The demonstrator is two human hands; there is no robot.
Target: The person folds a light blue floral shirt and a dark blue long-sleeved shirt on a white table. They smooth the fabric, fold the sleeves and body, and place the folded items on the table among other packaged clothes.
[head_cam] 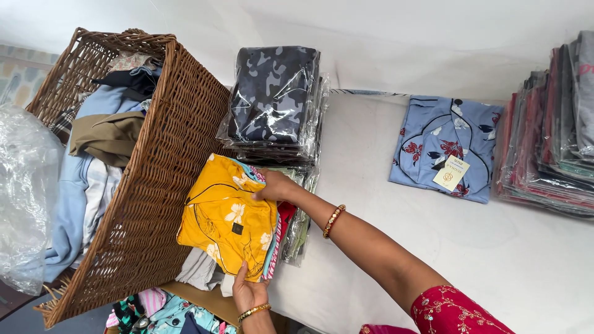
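A: Now, the folded yellow floral garment [226, 216] sits between wicker basket [167, 161] and wrapped stack [275, 102].
B: Soft, light, floppy, likely; left hand [249, 291] pinches the near edge, right hand [275, 185] grips the far.

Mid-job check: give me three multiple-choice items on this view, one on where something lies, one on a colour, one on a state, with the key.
1. Where does the blue floral garment lie?
A. In the wicker basket
B. Flat on the white surface
C. On the camouflage stack

2. What colour is the folded garment in both hands?
A. Yellow
B. Green
C. White

3. How is the wicker basket?
A. Empty
B. Lidded
C. Full of clothes

Key: 1 B, it lies alone on the white surface; 2 A, yellow with pale flowers, held by left hand and right hand; 3 C, clothes fill it.
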